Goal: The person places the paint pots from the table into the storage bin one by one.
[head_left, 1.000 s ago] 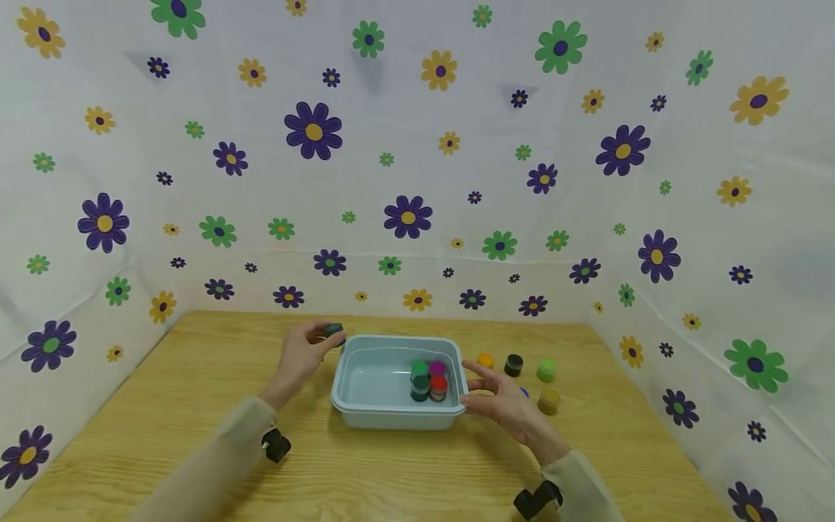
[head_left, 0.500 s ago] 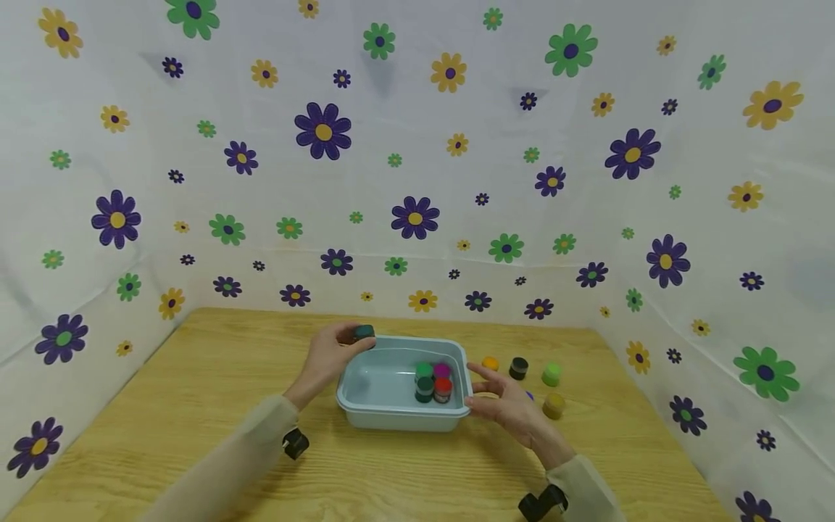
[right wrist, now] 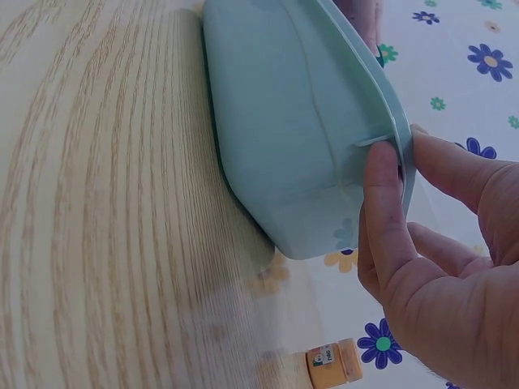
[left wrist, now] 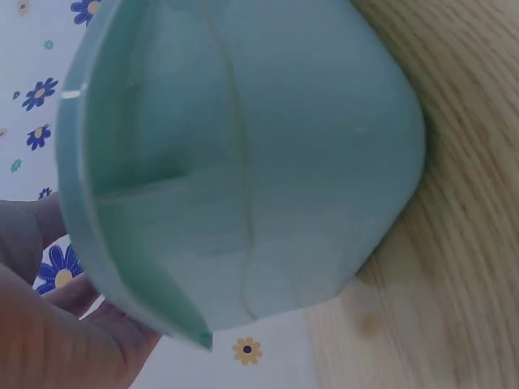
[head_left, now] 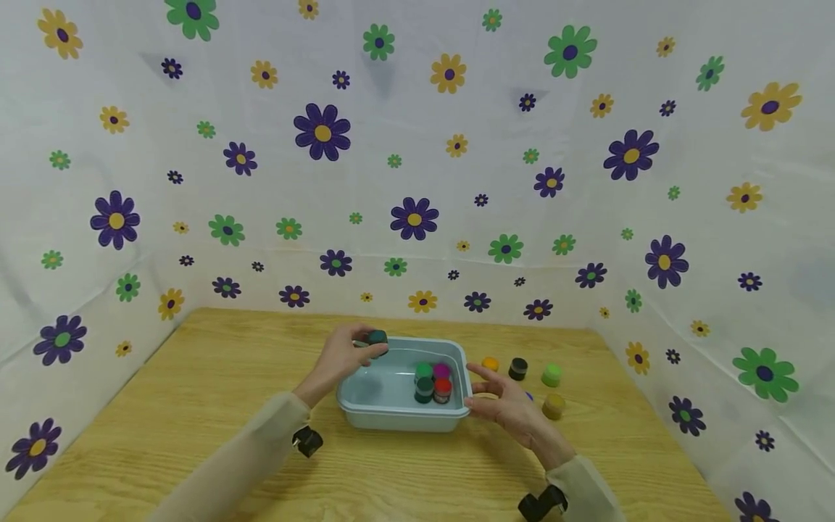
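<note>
My left hand pinches a small paint jar with a dark teal lid above the left end of a pale blue plastic tub. In the left wrist view the tub's wall hides the jar and part of the hand. My right hand holds the tub's right rim. The right wrist view shows its fingers under the rim and the thumb at the edge. Inside the tub, towards the right, stand several jars: green, purple, dark green and red.
Right of the tub, several jars stand on the wooden table: orange, black, light green and ochre. A blue one is mostly behind my right hand. A flowered sheet encloses the table's back and sides.
My left hand has carried the teal-lidded jar rightward, from beside the tub's back left corner to over its inside. My right hand has stayed at the rim.
</note>
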A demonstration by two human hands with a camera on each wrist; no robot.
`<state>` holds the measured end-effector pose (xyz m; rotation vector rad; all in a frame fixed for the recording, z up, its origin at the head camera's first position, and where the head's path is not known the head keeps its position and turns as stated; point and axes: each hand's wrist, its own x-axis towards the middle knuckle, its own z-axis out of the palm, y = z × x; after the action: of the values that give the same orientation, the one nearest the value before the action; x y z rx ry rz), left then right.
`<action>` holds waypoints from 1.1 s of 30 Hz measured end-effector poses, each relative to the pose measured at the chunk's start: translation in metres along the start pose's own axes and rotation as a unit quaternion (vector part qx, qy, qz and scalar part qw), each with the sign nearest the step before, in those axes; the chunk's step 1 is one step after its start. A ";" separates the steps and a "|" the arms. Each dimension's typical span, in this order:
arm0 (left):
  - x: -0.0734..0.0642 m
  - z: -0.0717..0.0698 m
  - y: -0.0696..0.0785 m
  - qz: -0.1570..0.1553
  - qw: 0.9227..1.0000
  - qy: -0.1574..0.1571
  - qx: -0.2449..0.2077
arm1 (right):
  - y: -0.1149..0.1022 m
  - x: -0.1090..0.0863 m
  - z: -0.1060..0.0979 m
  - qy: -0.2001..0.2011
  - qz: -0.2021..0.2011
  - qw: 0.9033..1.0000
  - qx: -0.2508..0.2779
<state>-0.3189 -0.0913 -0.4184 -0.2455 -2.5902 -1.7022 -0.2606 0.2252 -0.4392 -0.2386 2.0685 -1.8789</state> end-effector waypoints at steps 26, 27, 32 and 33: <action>0.009 0.039 -0.005 0.011 0.987 -0.118 0.112 | 0.004 0.005 0.001 0.008 0.007 1.000 -0.003; 0.010 0.040 -0.006 0.010 0.987 -0.123 0.107 | 0.004 0.005 0.001 0.008 0.007 1.000 -0.003; 0.014 0.042 -0.010 -0.004 0.984 -0.146 0.104 | 0.004 0.004 0.001 0.012 0.007 1.000 -0.001; 0.015 0.042 -0.010 -0.008 0.983 -0.152 0.102 | 0.004 0.003 0.001 0.012 0.007 1.000 -0.002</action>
<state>-0.3324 -0.0552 -0.4431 -0.5165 -2.9632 -1.4881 -0.2630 0.2231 -0.4438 -0.2035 2.0841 -1.8792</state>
